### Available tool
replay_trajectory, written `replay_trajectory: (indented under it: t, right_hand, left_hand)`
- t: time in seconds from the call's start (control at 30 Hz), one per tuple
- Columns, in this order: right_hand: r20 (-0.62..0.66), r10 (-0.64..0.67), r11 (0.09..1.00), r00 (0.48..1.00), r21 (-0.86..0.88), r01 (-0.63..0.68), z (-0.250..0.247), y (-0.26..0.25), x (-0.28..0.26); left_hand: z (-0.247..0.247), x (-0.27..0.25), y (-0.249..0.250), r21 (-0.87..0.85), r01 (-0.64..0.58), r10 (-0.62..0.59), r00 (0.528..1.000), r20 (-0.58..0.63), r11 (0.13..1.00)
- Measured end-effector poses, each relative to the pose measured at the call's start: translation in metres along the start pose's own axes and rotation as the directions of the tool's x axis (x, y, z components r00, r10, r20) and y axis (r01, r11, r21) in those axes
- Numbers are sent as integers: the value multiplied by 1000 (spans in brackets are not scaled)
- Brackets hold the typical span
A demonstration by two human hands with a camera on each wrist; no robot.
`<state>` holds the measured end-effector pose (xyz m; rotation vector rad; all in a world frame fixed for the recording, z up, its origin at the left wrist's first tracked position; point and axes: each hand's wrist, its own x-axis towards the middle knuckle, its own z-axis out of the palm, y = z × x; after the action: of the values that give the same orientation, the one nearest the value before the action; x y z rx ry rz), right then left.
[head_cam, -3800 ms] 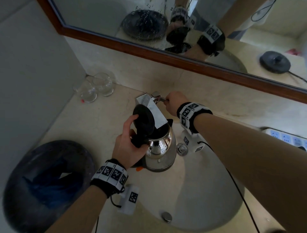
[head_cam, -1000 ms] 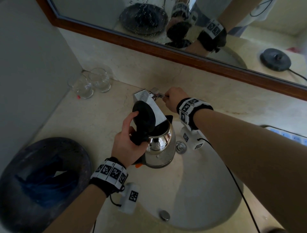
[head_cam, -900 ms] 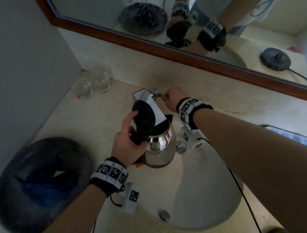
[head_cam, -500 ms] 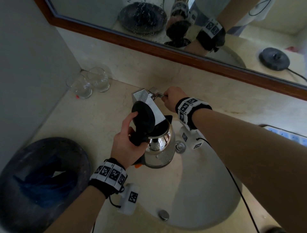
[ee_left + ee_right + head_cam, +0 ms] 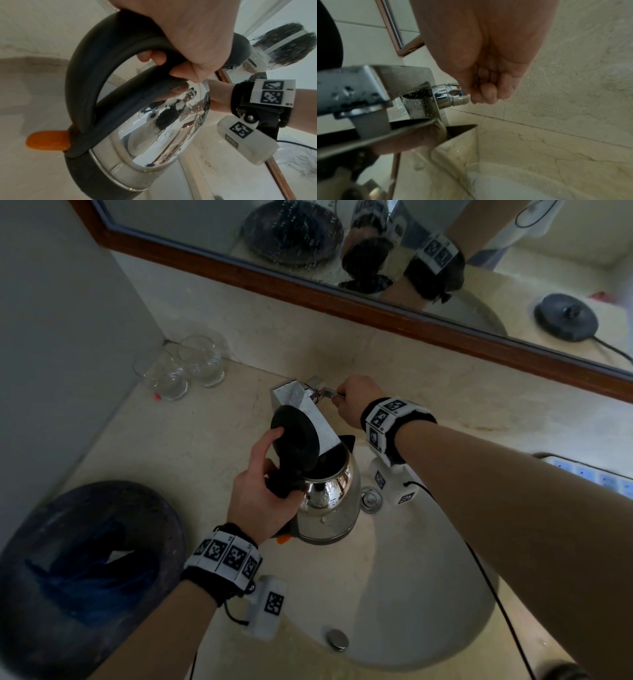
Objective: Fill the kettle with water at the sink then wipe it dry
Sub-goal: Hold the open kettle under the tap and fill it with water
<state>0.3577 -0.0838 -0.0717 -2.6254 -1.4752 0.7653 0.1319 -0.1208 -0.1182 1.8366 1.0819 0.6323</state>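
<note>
A shiny steel kettle [image 5: 330, 501] [image 5: 164, 128] with a black handle [image 5: 106, 70] and its black lid [image 5: 296, 438] flipped up hangs over the sink [image 5: 421, 594], its mouth under the square chrome tap spout [image 5: 308, 416] [image 5: 351, 86]. My left hand [image 5: 262, 494] [image 5: 188, 33] grips the handle, thumb by the lid. My right hand [image 5: 356, 402] [image 5: 486, 89] curls round the tap lever [image 5: 325, 392] behind the spout; its knob [image 5: 452, 94] shows red and blue dots. Whether water is running cannot be told.
Two clear glasses [image 5: 185, 368] stand in the back left corner of the marble counter [image 5: 191, 440]. A dark bin [image 5: 82, 577] with a blue liner sits at the left. A power strip [image 5: 596, 474] lies at the right edge. A wood-framed mirror [image 5: 342, 306] runs behind the tap.
</note>
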Motion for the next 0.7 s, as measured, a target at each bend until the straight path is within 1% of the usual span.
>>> replay_trajectory:
  t: [0.13,0.27,0.47,0.7]
  right_hand:
    - [-13,18,1000,1000,10,-18,1,1,1]
    - [-13,24,999,1000,24,-24,2,0,1]
    - [2,12,1000,1000,13,-12,1,1,2]
    - [-4,7,1000,1000,0,-7,3,1,3]
  left_hand:
    - [0,-1,1,2,-6,6,1000,-12,1000]
    - [0,0,2,22,-9,9,1000,6,1000]
    - [0,0,2,15,17,-17,1000,0,1000]
    - [2,0,2,18,8,-8,1000,2,1000]
